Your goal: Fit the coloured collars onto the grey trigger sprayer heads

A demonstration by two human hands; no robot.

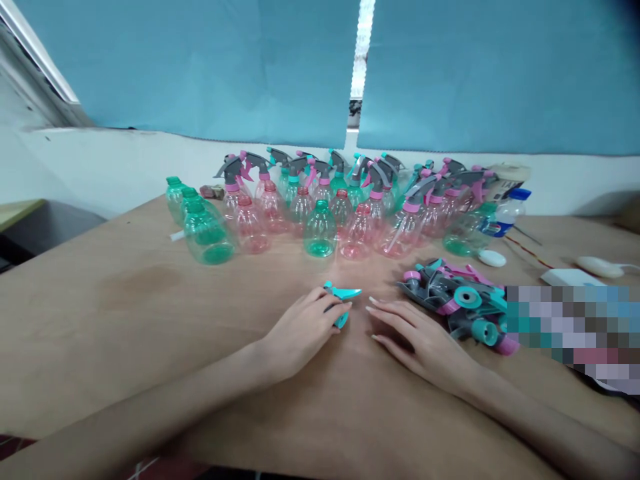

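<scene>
My left hand (pixel 313 323) is closed around a teal and grey trigger spray head (pixel 345 293) near the middle of the table. The teal trigger and collar show past the fingers; the rest is hidden under the hand. To the right of it, my right hand (pixel 410 333) is open, fingers stretched out low over or on the wood, holding nothing. Beside the right hand lies a pile of loose spray heads (pixel 450 293) in grey, teal and pink. Beyond both hands stands an open green bottle (pixel 320 230), with an open pink bottle (pixel 357 233) beside it.
Pink and green bottles, several with spray heads (pixel 377 177) fitted, crowd the table's back. Open green bottles (pixel 205 230) stand at the left. A blue-capped water bottle (pixel 510 210), a white computer mouse (pixel 597 267) and a pixelated area lie to the right. The table (pixel 125 313) meets a wall.
</scene>
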